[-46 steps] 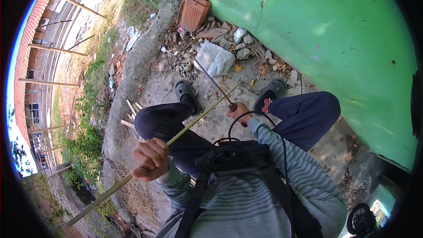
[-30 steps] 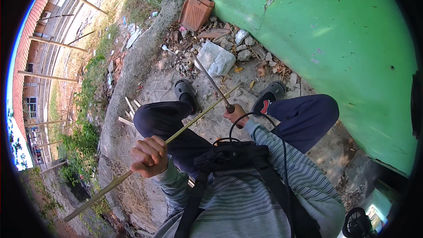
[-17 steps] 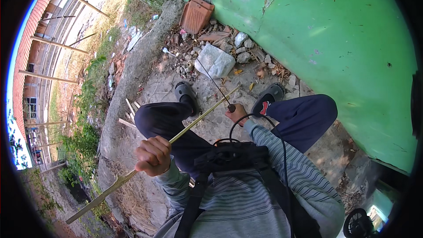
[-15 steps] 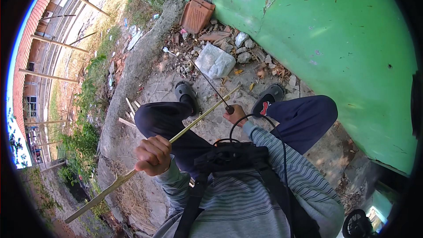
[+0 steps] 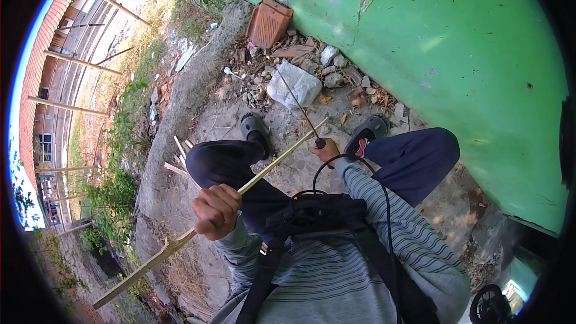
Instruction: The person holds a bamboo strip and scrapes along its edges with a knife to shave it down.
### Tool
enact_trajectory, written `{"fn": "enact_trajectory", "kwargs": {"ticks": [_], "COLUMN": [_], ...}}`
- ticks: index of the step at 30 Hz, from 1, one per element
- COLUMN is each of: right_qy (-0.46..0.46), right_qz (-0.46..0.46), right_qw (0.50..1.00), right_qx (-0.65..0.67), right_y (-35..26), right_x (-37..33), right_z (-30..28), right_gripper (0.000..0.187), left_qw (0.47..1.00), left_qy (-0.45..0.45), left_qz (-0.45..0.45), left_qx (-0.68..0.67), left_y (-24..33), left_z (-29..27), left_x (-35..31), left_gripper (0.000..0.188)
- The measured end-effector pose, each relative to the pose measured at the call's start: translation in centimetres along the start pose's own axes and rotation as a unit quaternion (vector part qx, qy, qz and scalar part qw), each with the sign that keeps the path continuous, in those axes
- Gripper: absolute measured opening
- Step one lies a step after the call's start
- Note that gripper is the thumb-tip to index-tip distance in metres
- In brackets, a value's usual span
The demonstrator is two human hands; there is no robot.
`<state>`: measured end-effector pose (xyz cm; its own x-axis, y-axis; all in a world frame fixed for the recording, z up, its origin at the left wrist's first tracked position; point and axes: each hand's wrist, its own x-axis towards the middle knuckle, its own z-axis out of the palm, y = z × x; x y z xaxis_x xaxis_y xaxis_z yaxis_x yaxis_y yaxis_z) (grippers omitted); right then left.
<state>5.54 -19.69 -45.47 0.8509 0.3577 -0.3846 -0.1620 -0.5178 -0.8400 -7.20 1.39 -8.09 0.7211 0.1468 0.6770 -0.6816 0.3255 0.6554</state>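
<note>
My left hand (image 5: 217, 211) is closed in a fist around a long pale-green bamboo strip (image 5: 277, 162). The strip slants from the lower left, where it is wider and has a knobby joint, up to a thin far end between my feet. My right hand (image 5: 327, 152) grips the dark handle of a knife (image 5: 300, 108) with a long, narrow blade. Its blade points away and to the left, crossing near the strip's far end; whether the two touch I cannot tell.
Past my feet lie a white plastic-wrapped bundle (image 5: 294, 84), a terracotta roof tile (image 5: 269, 23) and stony rubble. A green wall (image 5: 444, 54) rises at the right. Split sticks (image 5: 177, 170) lie by my left knee, beside a low concrete ledge (image 5: 180, 96). A black cable (image 5: 387, 228) runs along my right arm.
My left hand and the bamboo strip have shifted slightly to the right. The knife has moved a little right, its tip swinging right and farther away over the white bundle.
</note>
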Motion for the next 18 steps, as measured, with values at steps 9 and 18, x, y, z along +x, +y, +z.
{"fn": "enact_trajectory", "kwargs": {"ticks": [9, 18], "right_qy": [-0.006, 0.016], "right_qz": [0.054, 0.033], "right_qw": [0.996, 0.997], "right_qx": [-0.063, -0.065], "right_y": [1.7, 1.3], "right_x": [0.6, 0.9], "right_z": [-1.2, -0.6], "right_gripper": [0.030, 0.033], "left_qw": [0.993, 0.989], "left_qy": [0.106, 0.139], "left_qz": [0.001, 0.052], "left_qx": [0.041, 0.020], "left_y": [0.8, 5.7], "left_z": [-2.0, -1.7], "left_x": [-0.9, 1.0], "left_gripper": [0.066, 0.066]}}
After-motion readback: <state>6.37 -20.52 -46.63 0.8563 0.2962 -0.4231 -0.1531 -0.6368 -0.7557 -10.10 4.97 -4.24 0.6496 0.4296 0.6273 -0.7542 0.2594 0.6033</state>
